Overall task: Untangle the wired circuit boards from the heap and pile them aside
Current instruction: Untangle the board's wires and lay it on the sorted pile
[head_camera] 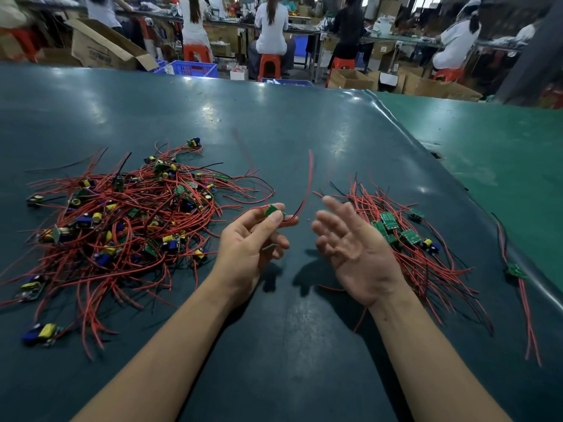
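Board (pixel 273 211) pinched in the left hand (pixel 248 243), clear of the heap (pixel 122 220); right hand (pixel 350 242) spread; next, lay it on the right pile (pixel 402 236).

Beyond the dark green table (pixel 274 117), seated workers (pixel 272 25) on orange stools (pixel 269 67), cardboard boxes (pixel 100 47), blue crates (pixel 192 68).

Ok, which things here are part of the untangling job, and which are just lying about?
Job: tangled heap; board pinched in left hand; sorted pile; stray board; open right hand.
Lying about: cardboard boxes; blue crate; red stools.
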`<state>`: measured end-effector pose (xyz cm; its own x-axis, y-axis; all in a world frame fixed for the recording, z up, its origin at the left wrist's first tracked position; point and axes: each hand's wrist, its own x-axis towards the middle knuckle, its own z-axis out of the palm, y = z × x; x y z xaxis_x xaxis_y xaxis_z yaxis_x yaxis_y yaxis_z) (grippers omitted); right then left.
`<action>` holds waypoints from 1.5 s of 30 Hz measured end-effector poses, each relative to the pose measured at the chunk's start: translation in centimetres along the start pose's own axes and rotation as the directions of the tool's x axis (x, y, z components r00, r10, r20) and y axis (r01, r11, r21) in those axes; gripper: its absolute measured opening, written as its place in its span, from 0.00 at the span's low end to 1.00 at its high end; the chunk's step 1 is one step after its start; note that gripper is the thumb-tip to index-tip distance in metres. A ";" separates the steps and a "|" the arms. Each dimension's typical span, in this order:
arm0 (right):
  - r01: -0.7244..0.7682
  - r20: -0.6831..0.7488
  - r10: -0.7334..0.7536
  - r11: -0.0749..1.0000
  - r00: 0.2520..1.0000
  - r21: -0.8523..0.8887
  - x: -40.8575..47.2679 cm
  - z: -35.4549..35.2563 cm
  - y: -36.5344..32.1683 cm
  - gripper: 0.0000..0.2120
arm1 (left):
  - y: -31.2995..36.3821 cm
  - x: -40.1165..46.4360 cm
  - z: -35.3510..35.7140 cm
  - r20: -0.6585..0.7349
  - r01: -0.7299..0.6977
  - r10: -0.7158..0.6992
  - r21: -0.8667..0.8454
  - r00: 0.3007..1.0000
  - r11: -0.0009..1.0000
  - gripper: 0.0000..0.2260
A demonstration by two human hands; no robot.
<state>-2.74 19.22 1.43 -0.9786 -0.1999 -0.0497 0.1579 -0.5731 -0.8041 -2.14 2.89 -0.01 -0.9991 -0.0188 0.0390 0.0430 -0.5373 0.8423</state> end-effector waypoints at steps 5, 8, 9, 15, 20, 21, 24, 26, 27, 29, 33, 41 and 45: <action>0.042 -0.034 -0.055 0.951 0.998 -0.308 -0.1 1.1 2.1 0.06 | -0.6 -0.1 -0.2 -0.039 -0.108 0.127 0.321 0.991 0.941 0.12; 0.066 -0.079 -0.102 0.929 0.992 -0.364 0.1 0.9 2.2 0.02 | -0.7 -0.2 -0.4 0.004 -0.118 0.126 0.368 0.992 0.922 0.11; 0.061 -0.089 -0.097 0.936 0.991 -0.346 0.1 0.9 2.1 0.03 | -0.7 -0.2 -0.4 0.029 -0.116 0.113 0.345 0.993 0.931 0.11; 0.139 -0.085 -0.195 0.888 0.977 -0.439 0.2 0.6 2.0 0.06 | -0.4 -0.2 -0.2 -0.015 -0.025 0.031 0.286 0.999 0.958 0.13; 0.363 -0.015 -0.443 0.752 0.896 -0.550 0.2 0.5 2.2 0.10 | -0.1 0.0 0.1 -0.031 0.127 -0.125 0.080 0.992 0.989 0.13; 0.399 0.013 -0.483 0.708 0.876 -0.583 0.1 0.5 2.3 0.10 | -0.1 0.0 0.2 -0.031 0.155 -0.153 0.087 0.988 0.984 0.13; 0.467 0.097 -0.563 0.564 0.821 -0.681 0.0 0.4 2.6 0.11 | 0.0 0.0 0.1 -0.035 0.210 -0.208 0.062 0.977 0.976 0.12; 0.471 0.103 -0.587 0.519 0.803 -0.714 0.0 0.3 2.7 0.11 | 0.3 0.0 0.0 0.017 0.219 -0.218 -0.016 0.976 0.976 0.14; 0.459 0.078 -0.596 0.523 0.800 -0.719 0.1 0.3 2.7 0.10 | 0.4 -0.1 -0.1 0.048 0.218 -0.215 -0.060 0.975 0.974 0.16; 0.431 0.026 -0.606 0.535 0.795 -0.727 0.3 0.2 2.7 0.09 | 0.5 -0.2 -0.3 0.088 0.182 -0.178 -0.041 0.980 0.982 0.20; 0.455 0.115 -0.612 0.435 0.783 -0.777 0.3 0.1 2.7 0.09 | -0.4 -0.4 0.3 0.074 0.070 -0.083 0.158 0.994 0.985 0.07; 0.181 -0.111 -0.211 0.955 0.971 -0.236 0.1 1.2 2.1 0.11 | -0.3 -0.3 0.3 0.023 -0.025 0.024 0.032 0.999 0.999 0.08; 0.049 -0.225 -0.090 0.982 0.970 -0.181 0.4 1.3 2.2 0.14 | -0.3 -0.5 0.3 0.027 -0.110 0.106 0.206 0.994 0.972 0.08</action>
<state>-2.66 16.85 0.40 -0.9934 0.0367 -0.1089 0.0828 -0.4292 -0.8994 -1.65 3.27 -0.14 -0.9883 -0.0527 0.1430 0.1524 -0.3465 0.9256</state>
